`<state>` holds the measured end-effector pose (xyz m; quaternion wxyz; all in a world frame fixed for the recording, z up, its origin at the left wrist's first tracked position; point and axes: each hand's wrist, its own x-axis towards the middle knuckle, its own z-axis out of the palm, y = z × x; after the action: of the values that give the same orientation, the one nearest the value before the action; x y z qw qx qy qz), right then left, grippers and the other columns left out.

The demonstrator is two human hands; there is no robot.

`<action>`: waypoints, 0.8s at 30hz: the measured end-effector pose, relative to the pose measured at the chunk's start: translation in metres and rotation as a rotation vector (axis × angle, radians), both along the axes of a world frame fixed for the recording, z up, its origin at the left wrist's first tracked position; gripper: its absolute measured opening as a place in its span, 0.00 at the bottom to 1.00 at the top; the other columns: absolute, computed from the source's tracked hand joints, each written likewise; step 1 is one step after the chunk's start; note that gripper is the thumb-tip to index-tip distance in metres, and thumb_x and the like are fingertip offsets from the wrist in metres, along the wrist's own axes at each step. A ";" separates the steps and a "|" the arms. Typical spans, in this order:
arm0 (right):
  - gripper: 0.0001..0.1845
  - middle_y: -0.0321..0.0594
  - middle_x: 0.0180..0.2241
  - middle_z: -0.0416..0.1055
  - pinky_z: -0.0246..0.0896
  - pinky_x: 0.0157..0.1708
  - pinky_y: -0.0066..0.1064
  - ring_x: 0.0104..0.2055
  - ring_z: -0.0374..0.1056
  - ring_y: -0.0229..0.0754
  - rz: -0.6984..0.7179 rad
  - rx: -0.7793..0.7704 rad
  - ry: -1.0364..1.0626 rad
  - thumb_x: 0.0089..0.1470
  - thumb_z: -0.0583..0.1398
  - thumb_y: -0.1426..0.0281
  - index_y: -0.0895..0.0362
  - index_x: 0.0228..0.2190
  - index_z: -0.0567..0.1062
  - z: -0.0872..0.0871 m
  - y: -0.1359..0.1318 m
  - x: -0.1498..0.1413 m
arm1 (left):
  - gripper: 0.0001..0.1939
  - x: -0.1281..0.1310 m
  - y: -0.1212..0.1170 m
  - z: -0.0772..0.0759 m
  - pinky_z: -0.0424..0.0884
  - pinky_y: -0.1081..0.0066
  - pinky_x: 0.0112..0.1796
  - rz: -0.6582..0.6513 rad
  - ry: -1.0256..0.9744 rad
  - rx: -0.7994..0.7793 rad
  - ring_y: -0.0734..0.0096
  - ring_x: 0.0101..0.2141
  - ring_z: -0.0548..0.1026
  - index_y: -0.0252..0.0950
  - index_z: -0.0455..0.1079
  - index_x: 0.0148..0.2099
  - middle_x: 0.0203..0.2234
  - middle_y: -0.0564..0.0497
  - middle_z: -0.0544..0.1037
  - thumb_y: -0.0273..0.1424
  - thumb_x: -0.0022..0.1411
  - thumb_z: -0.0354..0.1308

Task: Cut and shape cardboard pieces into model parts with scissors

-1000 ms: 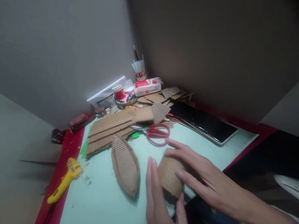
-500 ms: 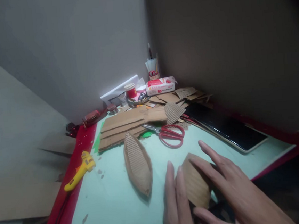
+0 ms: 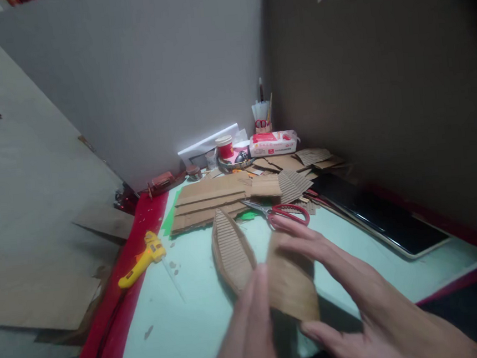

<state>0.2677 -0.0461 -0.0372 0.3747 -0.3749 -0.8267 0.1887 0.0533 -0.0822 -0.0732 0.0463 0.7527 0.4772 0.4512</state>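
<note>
A small curved piece of brown cardboard [image 3: 291, 280] is held between my two hands over the near part of the table. My right hand [image 3: 352, 286] grips it from the right, fingers along its top and thumb at its lower edge. On its left side press the fingers of my left hand [image 3: 247, 328], slightly blurred. Just left of the piece lies a boat-shaped cardboard hull [image 3: 231, 246], its near end hidden behind my left hand. Red-handled scissors [image 3: 289, 213] lie beyond my right fingertips, partly covered by them.
A yellow glue gun [image 3: 145, 259] lies at the left, its cord running down the red edge. Cardboard sheets [image 3: 207, 201] are stacked farther back. At the right rests a black tablet [image 3: 375, 211]. Behind stand a red paper cup [image 3: 224, 147], a wipes pack [image 3: 274, 143] and a holder with glue sticks [image 3: 262, 115].
My hands have carried the cardboard piece left, closer to the hull, and turned it. My right fingers now overlap the scissors. The camera view has shifted left, showing more of the glue gun's side.
</note>
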 end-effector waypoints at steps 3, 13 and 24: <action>0.37 0.56 0.75 0.53 0.56 0.71 0.49 0.77 0.51 0.56 0.168 -0.064 0.060 0.62 0.67 0.62 0.54 0.67 0.61 0.023 0.038 -0.020 | 0.30 -0.025 0.018 0.025 0.72 0.76 0.58 0.078 0.031 0.104 0.71 0.56 0.82 0.46 0.69 0.69 0.59 0.53 0.82 0.16 0.71 0.56; 0.46 0.61 0.69 0.65 0.61 0.67 0.54 0.69 0.65 0.60 0.366 -0.204 0.016 0.59 0.70 0.53 0.61 0.68 0.62 0.016 0.119 -0.054 | 0.15 -0.050 0.060 0.023 0.76 0.71 0.48 0.172 -0.110 -0.180 0.68 0.47 0.81 0.39 0.76 0.58 0.50 0.48 0.84 0.28 0.73 0.57; 0.40 0.58 0.72 0.60 0.55 0.70 0.56 0.74 0.56 0.58 0.447 -0.206 -0.066 0.64 0.66 0.53 0.57 0.68 0.63 0.010 0.125 -0.043 | 0.17 -0.049 0.063 0.012 0.75 0.79 0.46 0.140 -0.230 -0.241 0.77 0.39 0.81 0.51 0.76 0.57 0.43 0.59 0.82 0.26 0.70 0.61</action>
<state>0.2247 0.0786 -0.0274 0.2565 -0.2250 -0.8772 0.3377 0.0044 -0.0197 -0.0611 0.1591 0.6500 0.5706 0.4759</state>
